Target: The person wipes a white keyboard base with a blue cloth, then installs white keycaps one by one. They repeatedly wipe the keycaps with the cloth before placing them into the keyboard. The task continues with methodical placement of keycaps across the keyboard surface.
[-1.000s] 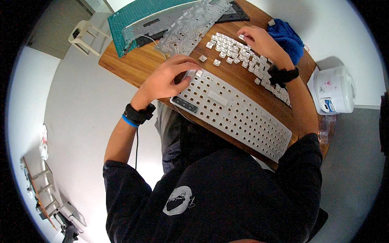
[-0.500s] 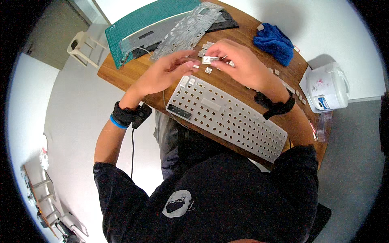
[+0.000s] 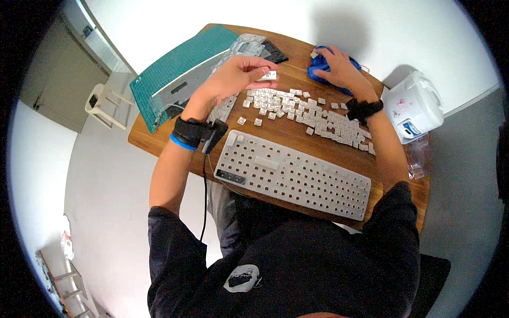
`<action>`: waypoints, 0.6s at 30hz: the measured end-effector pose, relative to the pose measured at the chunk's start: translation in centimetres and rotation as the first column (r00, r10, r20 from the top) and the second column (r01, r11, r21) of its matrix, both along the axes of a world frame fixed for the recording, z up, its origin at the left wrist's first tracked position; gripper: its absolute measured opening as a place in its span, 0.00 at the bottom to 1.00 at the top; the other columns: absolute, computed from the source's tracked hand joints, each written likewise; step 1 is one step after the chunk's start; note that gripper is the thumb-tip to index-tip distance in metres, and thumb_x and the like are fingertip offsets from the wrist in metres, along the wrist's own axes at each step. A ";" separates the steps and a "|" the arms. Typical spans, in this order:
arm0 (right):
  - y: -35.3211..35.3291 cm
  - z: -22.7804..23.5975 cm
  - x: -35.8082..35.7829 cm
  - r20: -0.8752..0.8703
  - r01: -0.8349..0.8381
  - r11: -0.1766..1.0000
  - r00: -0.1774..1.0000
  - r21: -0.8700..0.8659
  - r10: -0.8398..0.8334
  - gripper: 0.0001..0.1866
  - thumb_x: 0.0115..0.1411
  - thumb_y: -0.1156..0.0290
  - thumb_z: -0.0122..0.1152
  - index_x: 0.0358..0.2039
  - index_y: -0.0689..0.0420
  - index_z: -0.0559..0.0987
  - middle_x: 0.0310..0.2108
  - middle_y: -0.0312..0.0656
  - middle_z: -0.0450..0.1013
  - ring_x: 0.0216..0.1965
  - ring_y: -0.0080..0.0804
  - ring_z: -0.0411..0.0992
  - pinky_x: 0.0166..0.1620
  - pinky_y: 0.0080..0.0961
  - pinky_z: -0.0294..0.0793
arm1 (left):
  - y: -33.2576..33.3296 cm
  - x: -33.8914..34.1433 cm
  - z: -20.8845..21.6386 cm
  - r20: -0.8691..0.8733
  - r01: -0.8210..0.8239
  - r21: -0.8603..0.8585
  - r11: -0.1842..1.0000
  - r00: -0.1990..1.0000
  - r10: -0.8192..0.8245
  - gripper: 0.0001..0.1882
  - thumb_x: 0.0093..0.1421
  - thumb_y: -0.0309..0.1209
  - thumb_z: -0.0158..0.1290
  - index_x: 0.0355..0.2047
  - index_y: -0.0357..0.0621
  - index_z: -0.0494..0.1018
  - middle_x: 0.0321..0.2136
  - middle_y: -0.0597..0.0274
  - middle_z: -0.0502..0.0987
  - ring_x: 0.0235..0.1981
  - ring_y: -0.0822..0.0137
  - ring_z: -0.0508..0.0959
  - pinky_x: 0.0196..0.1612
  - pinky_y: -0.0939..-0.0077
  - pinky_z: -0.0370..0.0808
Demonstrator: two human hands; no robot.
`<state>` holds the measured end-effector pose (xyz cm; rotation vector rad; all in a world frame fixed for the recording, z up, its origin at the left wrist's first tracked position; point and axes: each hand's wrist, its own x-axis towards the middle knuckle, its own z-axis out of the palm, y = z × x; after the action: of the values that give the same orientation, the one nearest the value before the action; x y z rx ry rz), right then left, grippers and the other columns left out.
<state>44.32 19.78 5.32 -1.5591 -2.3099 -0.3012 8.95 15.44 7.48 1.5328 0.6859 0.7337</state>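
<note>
My left hand (image 3: pixel 236 78) is raised over the far side of the table, pinching a white keycap (image 3: pixel 270 75) between thumb and fingers. Farther right, my right hand (image 3: pixel 339 68) lies over a bunched blue cloth (image 3: pixel 313 72), its thumb and curved fingers around a fold. A small pale keycap (image 3: pixel 314 54) sits at the cloth's edge by the fingertips. Many loose white keycaps (image 3: pixel 297 108) lie spread across the middle of the wooden table. Nearer to me rests a white keyboard case (image 3: pixel 297 177) full of square holes, with a dark strip at its left end.
A green cutting mat (image 3: pixel 159 71) covers the far left, with clear and dark keyboard plates (image 3: pixel 185 87) on it. At the right edge stands a white rice cooker (image 3: pixel 416 108), near a clear plastic bag (image 3: pixel 419 159). A pale stool (image 3: pixel 103 108) is on the floor to the left.
The white keycap my right hand held is now apparently in my left hand. My right hand has moved right onto the blue cloth. The view has shifted, uncovering the spread of keycaps.
</note>
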 end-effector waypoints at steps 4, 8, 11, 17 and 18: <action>3.8 -2.1 5.6 0.095 0.022 0.927 0.995 -0.374 0.015 0.26 0.61 0.69 0.75 0.60 0.46 0.81 0.61 0.53 0.73 0.61 0.66 0.73 0.64 0.56 0.75 | 2.5 1.5 1.4 0.009 -0.045 -0.001 0.999 0.999 0.045 0.19 0.81 0.31 0.50 0.64 0.30 0.76 0.55 0.49 0.83 0.56 0.61 0.86 0.61 0.75 0.85; 4.3 -1.3 4.9 0.027 -0.062 0.982 0.997 -0.177 0.067 0.22 0.55 0.82 0.67 0.51 0.55 0.81 0.52 0.52 0.75 0.56 0.61 0.75 0.58 0.53 0.78 | 5.1 2.9 0.4 0.044 -0.068 -0.123 0.990 0.996 0.074 0.18 0.79 0.28 0.51 0.64 0.28 0.74 0.57 0.46 0.81 0.56 0.61 0.86 0.61 0.77 0.85; 2.5 0.6 2.0 -0.087 -0.150 0.988 0.984 0.036 0.153 0.19 0.56 0.80 0.68 0.50 0.58 0.82 0.51 0.53 0.76 0.54 0.59 0.77 0.57 0.51 0.79 | 6.5 4.2 -1.3 0.094 -0.086 -0.217 0.972 0.990 0.108 0.21 0.79 0.28 0.53 0.66 0.25 0.70 0.57 0.44 0.81 0.57 0.61 0.85 0.60 0.78 0.85; 2.9 1.3 -2.8 -0.297 -0.328 0.938 0.912 -0.112 0.283 0.21 0.56 0.75 0.72 0.51 0.61 0.81 0.40 0.51 0.83 0.42 0.51 0.82 0.49 0.40 0.81 | 9.6 8.9 -3.9 0.076 -0.151 -0.303 0.941 0.980 0.182 0.22 0.77 0.30 0.57 0.64 0.27 0.72 0.53 0.49 0.82 0.54 0.67 0.85 0.54 0.83 0.85; 3.2 1.2 -3.0 -0.300 -0.302 0.942 0.921 -0.145 0.249 0.21 0.56 0.75 0.72 0.52 0.61 0.80 0.41 0.52 0.83 0.42 0.50 0.82 0.49 0.39 0.81 | 9.9 9.5 -4.0 0.026 -0.167 -0.261 0.951 0.983 0.180 0.21 0.76 0.29 0.58 0.63 0.28 0.73 0.53 0.51 0.82 0.52 0.68 0.85 0.52 0.84 0.84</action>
<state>41.28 22.96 6.56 -1.2338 -2.3417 0.2029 18.47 25.35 3.46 1.2231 0.8521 0.7784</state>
